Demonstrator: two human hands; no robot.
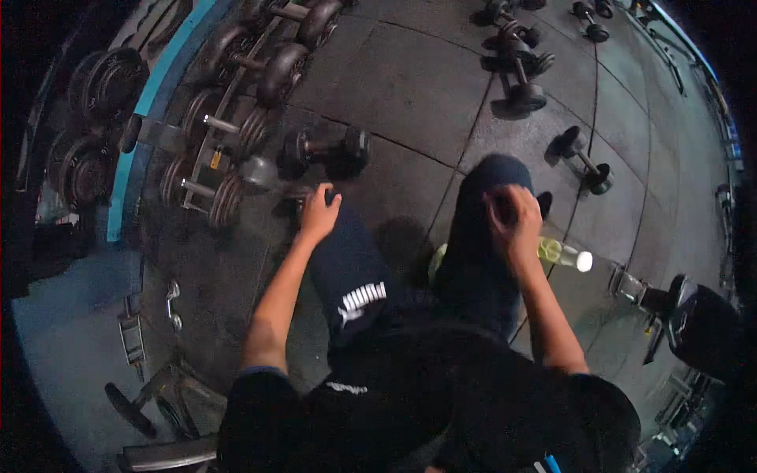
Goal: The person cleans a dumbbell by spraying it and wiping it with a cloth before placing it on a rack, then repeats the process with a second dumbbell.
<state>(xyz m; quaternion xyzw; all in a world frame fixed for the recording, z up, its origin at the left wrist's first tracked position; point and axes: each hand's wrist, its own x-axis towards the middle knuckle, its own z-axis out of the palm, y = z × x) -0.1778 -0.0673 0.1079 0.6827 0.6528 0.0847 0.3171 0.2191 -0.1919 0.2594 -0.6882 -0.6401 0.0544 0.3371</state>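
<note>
My left hand (pixel 319 214) is at my left knee, beside the dark trouser leg (pixel 343 244). Its thumb and fingers are apart, with nothing visible between them. Over my right knee is my right hand (pixel 516 221), its fingers loosely curled and a dark gap showing between them and the thumb. No held thing shows there. A dark dumbbell (pixel 339 148) lies on the floor just beyond my left hand. Close to my right wrist is a bottle (pixel 561 253) with a yellow-green body and white cap. Another dumbbell (pixel 585 162) lies past my right knee.
On the left stands a rack with weight plates (pixel 229 197) on metal pegs, beside a blue strip (pixel 126 181). More dumbbells (pixel 522 91) lie ahead on the dark tiled floor (pixel 394 71). A black padded seat (pixel 698 323) is at right; metal handles (pixel 173 303) lie lower left.
</note>
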